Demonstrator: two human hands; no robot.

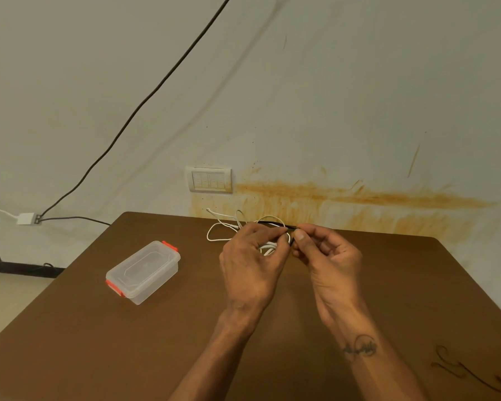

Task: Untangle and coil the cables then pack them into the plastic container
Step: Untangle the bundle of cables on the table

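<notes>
Both hands work above the far middle of the brown tabletop (185,328), close to its far edge by the wall. The left hand (252,264) has its fingers curled, thumb and forefinger pinching a tangle of white cable (223,227) and thin black cable (275,224); a few white strands show through beneath its palm. The right hand (327,253) meets it fingertip to fingertip, its thumb and curled fingers pinching the black cable at the same spot. Loose loops of the white cable trail away from the hands toward the far edge, one end pointing to the far left of the bundle. The clear plastic container (143,270) with red-orange latches at its ends sits lid on toward the left side of the tabletop, well apart from the hands and cables. On the stained wall behind hang a switch plate (210,180) and a long dark wall cord (145,102) running down to a small white adapter (26,218).
</notes>
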